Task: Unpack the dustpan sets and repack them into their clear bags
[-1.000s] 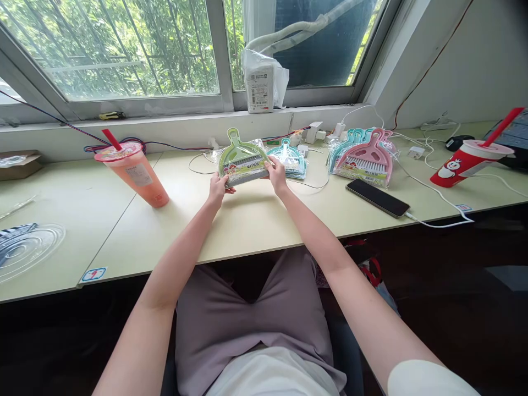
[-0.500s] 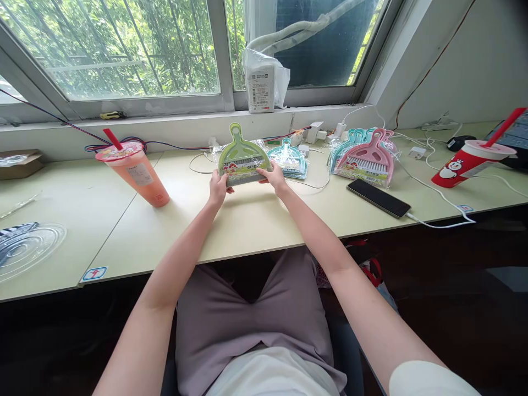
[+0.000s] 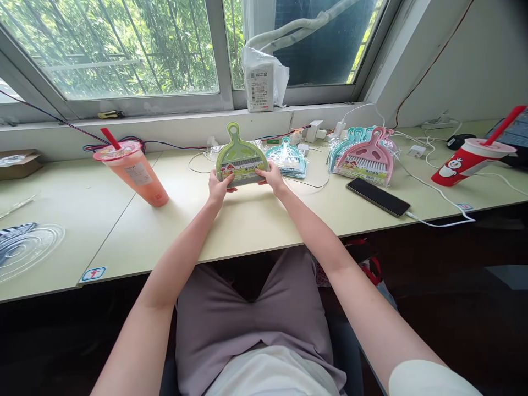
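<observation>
A green dustpan-and-brush set [image 3: 242, 154] with a printed label is held handle-up above the pale tabletop [image 3: 251, 225].

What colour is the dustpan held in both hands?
The dustpan is light green, best seen in the head view.

Peach-coloured drink cup [image 3: 138, 179], red cup [image 3: 460, 164] and black phone [image 3: 378, 197] on a pale table [image 3: 247, 231].
The phone, a white cable [image 3: 439, 225] plugged in, lies near the front edge; a cardboard box [image 3: 18, 171] sits by the back edge, far left; a clear plastic disc [image 3: 44, 242] lies left, toward the front edge.
</observation>
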{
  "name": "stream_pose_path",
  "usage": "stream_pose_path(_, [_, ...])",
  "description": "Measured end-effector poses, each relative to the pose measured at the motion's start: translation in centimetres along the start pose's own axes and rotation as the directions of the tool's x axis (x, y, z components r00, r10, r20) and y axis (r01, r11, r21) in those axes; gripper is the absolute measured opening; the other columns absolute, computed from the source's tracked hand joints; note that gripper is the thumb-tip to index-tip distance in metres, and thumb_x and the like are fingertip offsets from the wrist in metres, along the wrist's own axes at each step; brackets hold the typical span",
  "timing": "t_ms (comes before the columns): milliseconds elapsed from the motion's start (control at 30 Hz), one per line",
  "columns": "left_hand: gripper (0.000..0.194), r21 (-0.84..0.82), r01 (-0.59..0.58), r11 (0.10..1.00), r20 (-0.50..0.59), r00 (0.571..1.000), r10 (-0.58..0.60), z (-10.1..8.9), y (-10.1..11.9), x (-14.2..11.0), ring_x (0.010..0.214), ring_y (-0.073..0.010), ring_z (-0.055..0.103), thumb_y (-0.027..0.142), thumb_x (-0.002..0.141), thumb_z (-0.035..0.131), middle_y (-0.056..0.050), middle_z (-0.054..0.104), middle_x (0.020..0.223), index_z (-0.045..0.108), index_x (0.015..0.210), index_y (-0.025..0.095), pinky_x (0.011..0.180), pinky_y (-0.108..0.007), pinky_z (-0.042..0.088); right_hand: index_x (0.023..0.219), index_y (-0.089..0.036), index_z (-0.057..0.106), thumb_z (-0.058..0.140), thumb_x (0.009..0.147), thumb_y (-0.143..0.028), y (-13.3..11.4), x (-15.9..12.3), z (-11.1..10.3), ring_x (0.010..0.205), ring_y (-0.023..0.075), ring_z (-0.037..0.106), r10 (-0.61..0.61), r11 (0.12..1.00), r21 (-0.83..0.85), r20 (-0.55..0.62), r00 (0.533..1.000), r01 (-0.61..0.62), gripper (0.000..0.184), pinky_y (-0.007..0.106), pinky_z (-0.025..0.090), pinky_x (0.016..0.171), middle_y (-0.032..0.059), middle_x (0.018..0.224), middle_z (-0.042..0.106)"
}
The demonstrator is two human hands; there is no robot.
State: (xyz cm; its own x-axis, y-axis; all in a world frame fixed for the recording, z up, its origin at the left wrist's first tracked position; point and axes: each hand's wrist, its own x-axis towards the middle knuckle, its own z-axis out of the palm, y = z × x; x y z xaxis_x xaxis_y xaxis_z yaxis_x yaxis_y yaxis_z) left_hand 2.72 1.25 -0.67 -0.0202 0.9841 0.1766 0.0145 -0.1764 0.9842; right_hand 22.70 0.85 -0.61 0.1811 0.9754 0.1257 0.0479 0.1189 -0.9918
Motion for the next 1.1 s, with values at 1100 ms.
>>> stream_pose_path(1100, [0.044,0.038,-0.002,0.999,0.002,1.0,0.002,0.2,0.0,-0.1,0.046,-0.0119,0.063,0.03,0.071,0.073,-0.002,0.064,0.092,0.039,0.097,0.021,0.037,-0.02,0.041,0.143,-0.025,0.048,0.068,0.088,-0.049,0.8,0.1,0.7,0.109,0.0337,0.071,-0.139,0.919,-0.385,-0.098,0.985,0.091,0.063,0.057,0.058,0.097,0.01,0.121,0.071])
